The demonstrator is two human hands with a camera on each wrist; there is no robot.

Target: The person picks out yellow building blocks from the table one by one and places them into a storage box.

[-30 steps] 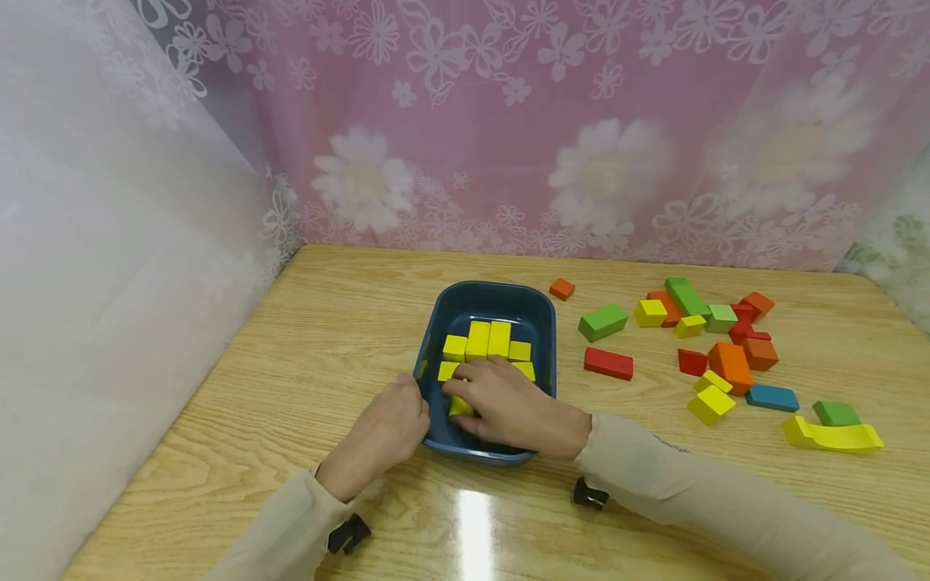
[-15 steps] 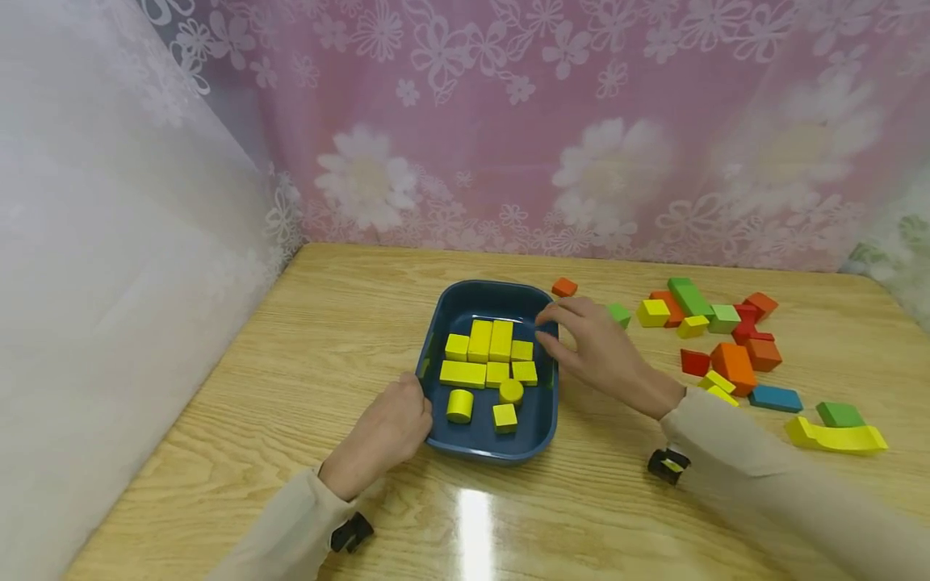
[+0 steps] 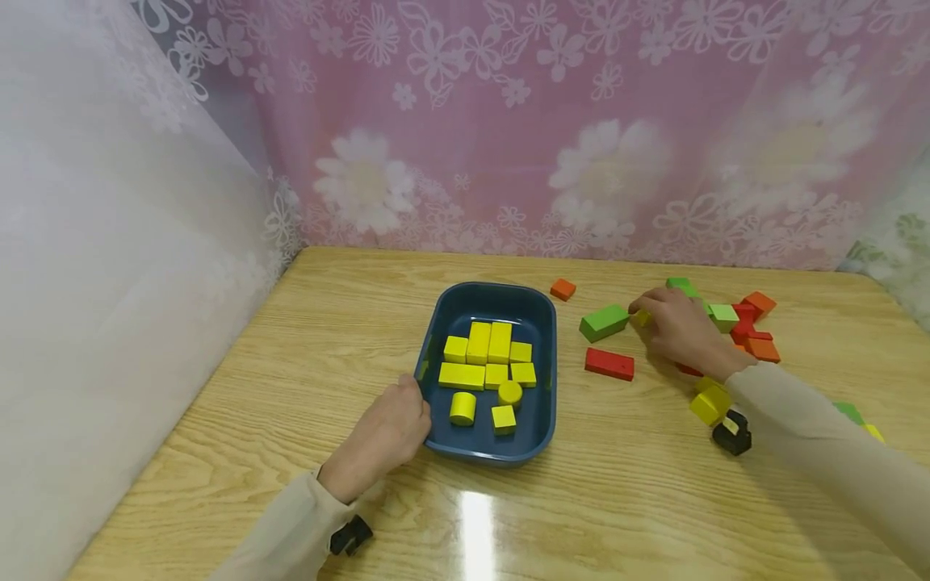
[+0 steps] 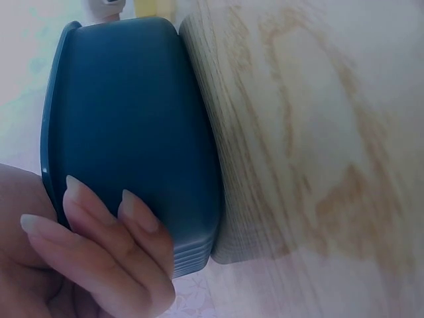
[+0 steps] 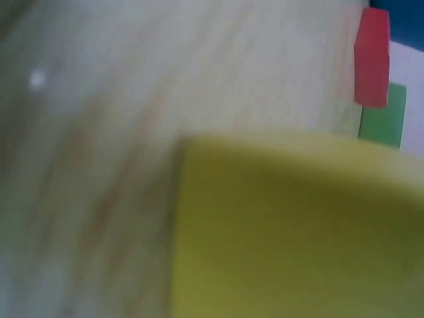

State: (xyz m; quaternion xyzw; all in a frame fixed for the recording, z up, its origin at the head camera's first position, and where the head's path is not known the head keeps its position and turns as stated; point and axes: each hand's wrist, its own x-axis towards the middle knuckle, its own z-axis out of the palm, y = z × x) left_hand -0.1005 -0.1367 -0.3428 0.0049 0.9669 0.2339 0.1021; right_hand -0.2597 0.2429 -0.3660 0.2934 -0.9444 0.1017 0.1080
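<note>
The left hand [image 3: 388,426] grips the near left side of the blue tray [image 3: 479,442], fingers curled against its outside wall, maybe so it won't slide. In the tray lie 10 yellow blocks [image 3: 478,343]. 7 sit snug in 2 rows, likely because flat sides fit well together. The other 3, 2 of them round, lie looser in front.

Out on the table [image 3: 610,500], the right hand [image 3: 684,332] bends over a small yellow block [image 3: 643,319]. I cannot tell if its fingers pinch that block or only touch it. Coming from above seems handy, as a green block [image 3: 604,323] sits just beside it.
</note>
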